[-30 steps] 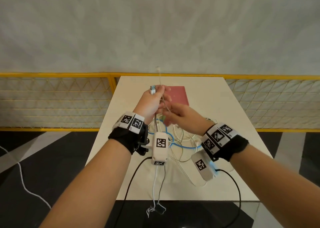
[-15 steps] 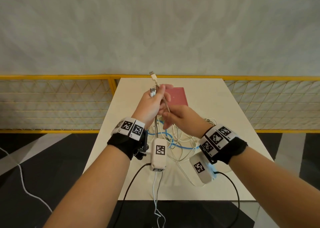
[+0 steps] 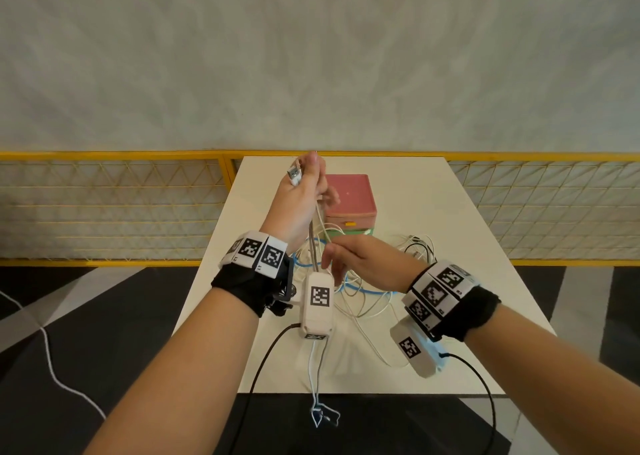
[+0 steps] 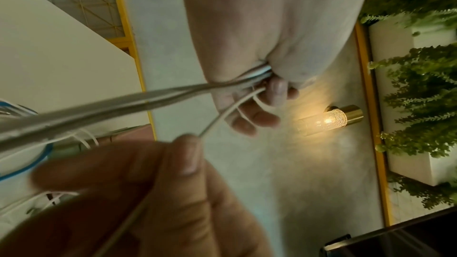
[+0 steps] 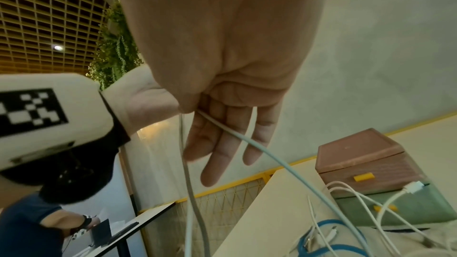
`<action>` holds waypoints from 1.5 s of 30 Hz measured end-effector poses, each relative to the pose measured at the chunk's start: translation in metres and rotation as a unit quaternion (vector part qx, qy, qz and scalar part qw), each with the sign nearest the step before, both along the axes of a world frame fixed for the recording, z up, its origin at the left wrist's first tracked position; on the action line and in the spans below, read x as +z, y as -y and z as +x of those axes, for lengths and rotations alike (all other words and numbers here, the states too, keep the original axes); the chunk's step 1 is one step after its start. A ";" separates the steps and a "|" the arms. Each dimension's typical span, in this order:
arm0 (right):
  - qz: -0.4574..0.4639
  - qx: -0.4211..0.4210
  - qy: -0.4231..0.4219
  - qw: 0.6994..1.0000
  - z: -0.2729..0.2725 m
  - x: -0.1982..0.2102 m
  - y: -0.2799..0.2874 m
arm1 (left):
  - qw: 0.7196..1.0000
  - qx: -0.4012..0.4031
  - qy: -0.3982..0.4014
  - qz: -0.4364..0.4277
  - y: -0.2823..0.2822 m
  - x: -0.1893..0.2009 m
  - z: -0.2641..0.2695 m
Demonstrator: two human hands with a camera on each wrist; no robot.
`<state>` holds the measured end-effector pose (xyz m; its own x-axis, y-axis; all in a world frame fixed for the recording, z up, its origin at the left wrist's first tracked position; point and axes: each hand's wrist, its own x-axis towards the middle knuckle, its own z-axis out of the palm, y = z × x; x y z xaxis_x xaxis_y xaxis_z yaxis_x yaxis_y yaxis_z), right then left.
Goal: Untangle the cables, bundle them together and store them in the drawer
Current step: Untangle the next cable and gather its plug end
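My left hand (image 3: 306, 186) is raised above the white table (image 3: 433, 191) and grips a bundle of white and grey cables (image 4: 158, 97), with a USB plug (image 3: 294, 175) sticking out of its top. Below it, my right hand (image 3: 329, 253) pinches one thin white cable (image 5: 190, 192) between thumb and forefinger, the other fingers (image 5: 222, 148) straight. The loose tangle of white and blue cables (image 3: 349, 286) lies on the table under both hands. The drawer box (image 3: 349, 200), pink on top and green below, stands behind them with its drawers closed.
A yellow mesh fence (image 3: 114, 208) runs behind the table. Cable ends (image 3: 322, 416) hang over the near table edge. A white cord (image 3: 52, 361) lies on the dark floor at left. Another person (image 5: 37, 220) sits far off beside a dark table.
My left hand has lifted the cable bundle higher. My right hand has slid down along the thin cable, away from the left hand and toward the table.
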<state>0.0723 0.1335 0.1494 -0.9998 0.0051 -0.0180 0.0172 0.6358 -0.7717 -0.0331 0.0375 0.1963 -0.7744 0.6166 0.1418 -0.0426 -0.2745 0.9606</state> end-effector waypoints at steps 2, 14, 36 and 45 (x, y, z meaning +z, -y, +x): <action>0.020 0.010 0.004 1.000 0.005 -0.005 0.000 | 1.000 0.013 0.020 0.010 0.004 0.005 -0.001; 0.134 -0.116 0.023 0.984 0.043 0.001 -0.073 | 0.972 0.106 -0.145 -0.149 0.041 0.022 -0.017; 0.157 -0.161 0.025 0.974 0.054 0.025 -0.072 | 0.950 0.102 -0.207 -0.212 0.021 0.003 -0.009; 0.200 -0.087 -0.094 0.971 0.034 0.039 -0.054 | 0.935 -0.080 -0.213 -0.272 0.004 -0.003 0.024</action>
